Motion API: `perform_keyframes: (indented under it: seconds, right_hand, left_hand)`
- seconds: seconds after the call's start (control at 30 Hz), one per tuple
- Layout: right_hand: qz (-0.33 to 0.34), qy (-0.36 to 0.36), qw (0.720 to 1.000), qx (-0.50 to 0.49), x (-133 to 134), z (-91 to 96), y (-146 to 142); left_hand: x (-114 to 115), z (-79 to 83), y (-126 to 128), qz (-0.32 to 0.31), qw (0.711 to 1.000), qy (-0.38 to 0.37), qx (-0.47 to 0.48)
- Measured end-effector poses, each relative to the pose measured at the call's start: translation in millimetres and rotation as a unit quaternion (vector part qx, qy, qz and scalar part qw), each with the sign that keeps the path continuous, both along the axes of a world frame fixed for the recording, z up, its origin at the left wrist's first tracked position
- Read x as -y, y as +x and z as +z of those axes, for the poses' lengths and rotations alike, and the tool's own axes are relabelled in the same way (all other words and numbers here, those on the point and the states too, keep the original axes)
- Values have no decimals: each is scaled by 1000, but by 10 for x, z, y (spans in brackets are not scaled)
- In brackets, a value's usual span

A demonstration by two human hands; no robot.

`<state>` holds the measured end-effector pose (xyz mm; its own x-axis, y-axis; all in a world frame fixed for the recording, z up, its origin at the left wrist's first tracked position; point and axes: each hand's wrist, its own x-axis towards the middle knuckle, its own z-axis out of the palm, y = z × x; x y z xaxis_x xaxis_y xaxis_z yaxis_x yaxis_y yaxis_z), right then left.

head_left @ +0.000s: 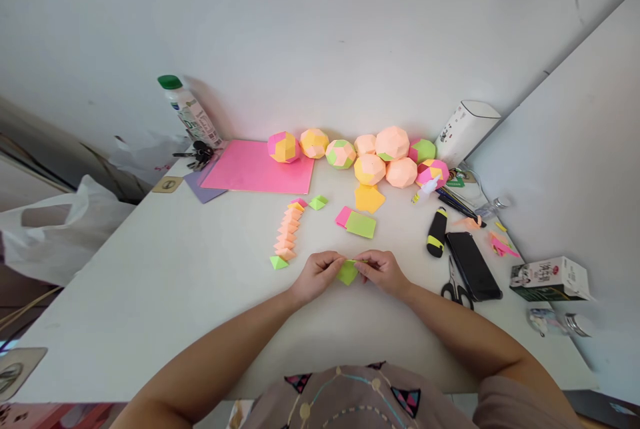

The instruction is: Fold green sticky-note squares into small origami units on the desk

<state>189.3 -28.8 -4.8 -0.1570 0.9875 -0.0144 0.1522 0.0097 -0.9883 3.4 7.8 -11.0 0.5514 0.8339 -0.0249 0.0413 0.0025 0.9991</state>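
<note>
A small green paper piece (347,274), partly folded, is pinched between my two hands just above the white table. My left hand (320,274) grips its left edge between thumb and fingers. On the opposite edge, my right hand (383,272) pinches it the same way. Beyond them lie a green paper stack (361,224) and a pink paper slip (343,216). To the left runs a row of folded peach paper units (287,232), with one green folded unit (279,262) at its near end and another green unit (319,202) beside its far end.
Several faceted paper balls (393,143) line the wall, some near a pink sheet (260,172). At right are scissors (457,290), a phone (473,266), a black-and-yellow cutter (437,232), a glue bottle (427,189) and a milk carton (550,279). A bottle (193,112) leans at back left.
</note>
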Motion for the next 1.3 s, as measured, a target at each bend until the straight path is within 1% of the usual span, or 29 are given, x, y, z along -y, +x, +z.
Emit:
perform_keyframes:
  seconds: [0.1,0.2,0.3,0.43,0.63,0.83,1.0,1.07,1.13,1.23,1.3]
  right_hand:
    - [-1,-4,1000,-2,1,16,-4]
    - [3,-3,1000,0,1,20,0]
    - [6,0,1000,2,-1,10,9]
    - [9,-1,1000,2,-1,-3,10]
    - [7,-4,1000,-1,4,11,-2]
    - [-2,-4,1000,3,0,-5,2]
    - [-10,-11,1000,-3,-5,-14,5]
    - [-4,-12,1000,1,-3,-19,7]
    - [6,-7,1000,10,-1,-28,11]
    - [15,1,1000,27,4,-43,14]
    - [18,6,999,35,4,-45,15]
  left_hand:
    - [9,-1,-8,-11,999,-32,3]
    - [13,18,-10,-15,1000,-16,4]
    - [17,32,8,0,1000,2,16]
    - [22,17,36,26,999,-19,31]
    - [20,3,26,48,999,2,19]
    - [8,-3,34,74,995,-54,41]
    - [-12,-7,30,109,986,-111,64]
    - [-10,10,24,94,988,-99,68]
    - [-2,30,22,53,995,-61,62]
    - [12,43,27,1,1000,20,14]
    - [16,38,30,-5,998,57,-25]
